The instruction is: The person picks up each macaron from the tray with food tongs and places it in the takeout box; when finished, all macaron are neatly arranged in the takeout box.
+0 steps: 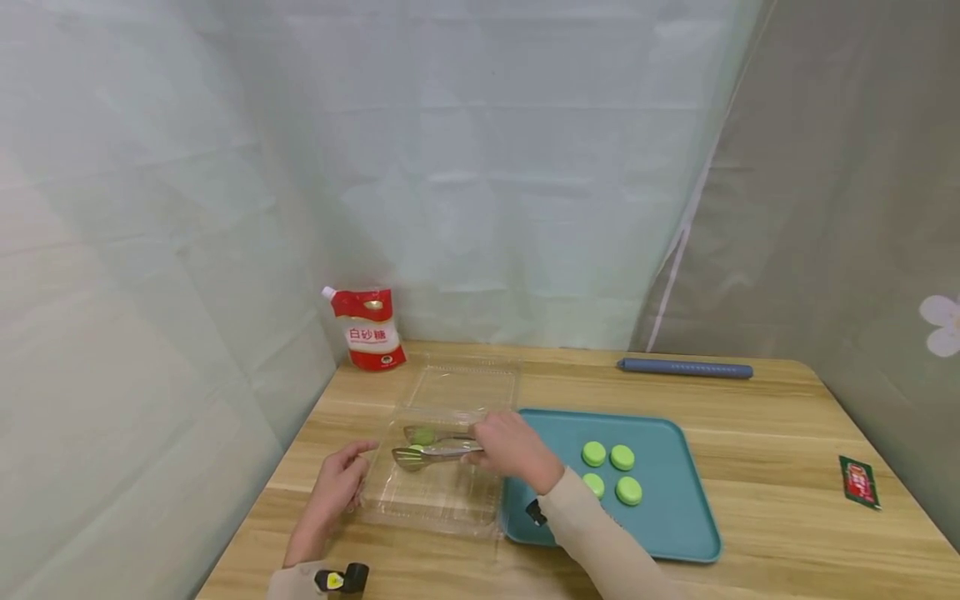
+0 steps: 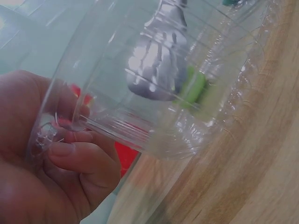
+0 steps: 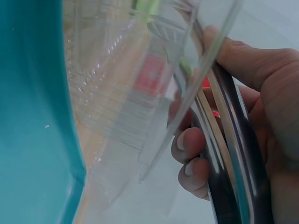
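My right hand point(image 1: 517, 448) grips metal tongs point(image 1: 444, 452) by their arms, reaching over the near wall of a clear plastic box point(image 1: 442, 504). The tongs' two slotted heads stand apart inside the box. Green macarons point(image 1: 423, 436) lie by the heads, partly hidden by them; the left wrist view shows a green macaron point(image 2: 194, 87) beside one head. On the box's left side, my left hand point(image 1: 337, 483) holds the rim, with thumb and fingers curled round it. A teal tray point(image 1: 686, 533) to the right carries several green macarons point(image 1: 628, 491).
The box's clear lid point(image 1: 465, 387) lies folded back behind it. At the back left stands a red and white sugar pouch point(image 1: 371, 332). A blue stick-like object point(image 1: 686, 368) lies along the back edge, and a small green and red packet point(image 1: 858, 482) lies far right.
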A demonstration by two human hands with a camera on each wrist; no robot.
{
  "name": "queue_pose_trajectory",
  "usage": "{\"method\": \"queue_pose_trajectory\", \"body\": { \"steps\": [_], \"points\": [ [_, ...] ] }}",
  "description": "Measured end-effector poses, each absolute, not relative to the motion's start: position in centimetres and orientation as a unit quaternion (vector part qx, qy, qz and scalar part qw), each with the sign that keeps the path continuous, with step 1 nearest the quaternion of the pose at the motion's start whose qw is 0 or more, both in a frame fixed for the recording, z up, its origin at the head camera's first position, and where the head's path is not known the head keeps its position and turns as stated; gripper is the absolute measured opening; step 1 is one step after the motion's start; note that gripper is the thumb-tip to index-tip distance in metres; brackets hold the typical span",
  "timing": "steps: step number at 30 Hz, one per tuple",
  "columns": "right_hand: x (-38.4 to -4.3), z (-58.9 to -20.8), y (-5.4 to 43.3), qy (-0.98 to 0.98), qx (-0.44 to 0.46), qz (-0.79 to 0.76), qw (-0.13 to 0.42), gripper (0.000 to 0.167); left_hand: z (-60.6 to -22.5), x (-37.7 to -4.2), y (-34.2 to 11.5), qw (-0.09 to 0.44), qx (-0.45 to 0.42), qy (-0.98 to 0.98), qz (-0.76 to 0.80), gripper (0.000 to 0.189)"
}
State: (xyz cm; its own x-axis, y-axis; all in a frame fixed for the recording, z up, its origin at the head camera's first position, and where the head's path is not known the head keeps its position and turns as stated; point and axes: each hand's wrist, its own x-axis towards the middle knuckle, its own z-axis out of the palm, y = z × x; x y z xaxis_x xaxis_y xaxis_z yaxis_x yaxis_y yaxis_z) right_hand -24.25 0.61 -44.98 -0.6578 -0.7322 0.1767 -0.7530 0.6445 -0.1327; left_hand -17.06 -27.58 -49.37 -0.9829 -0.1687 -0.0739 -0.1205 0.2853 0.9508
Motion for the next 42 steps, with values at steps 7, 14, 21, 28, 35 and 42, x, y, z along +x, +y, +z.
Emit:
{"method": "queue_pose_trajectory", "body": {
  "steps": [7,14,21,28,35,42],
  "points": [
    [-24.1,-44.5,1.3,-0.907,0.404,0.109,0.057,0.030,-49.5,-17.1,-27.7,0.016,0.091,-0.792,-0.603,0.046],
    [-23.7,-44.0,2.4,-0.906,0.399,0.124,0.073,0.035,-49.5,-17.0,-27.7,0.012,0.100,-0.793,-0.601,0.045],
    [-23.4,-43.6,4.1,-0.907,0.388,0.148,0.069,0.029,-49.6,-17.0,-27.7,0.010,0.100,-0.791,-0.604,0.044],
    [-23.1,-43.0,5.1,-0.906,0.384,0.153,0.087,0.028,-49.7,-17.1,-27.6,0.009,0.106,-0.791,-0.602,0.045],
    [-22.3,-42.3,6.6,-0.907,0.381,0.143,0.106,0.025,-49.8,-17.1,-27.6,0.010,0.103,-0.793,-0.601,0.045],
    [-21.6,-41.6,8.3,-0.912,0.362,0.150,0.119,0.030,-49.8,-17.2,-27.7,0.008,0.107,-0.790,-0.603,0.046]
  ]
}}
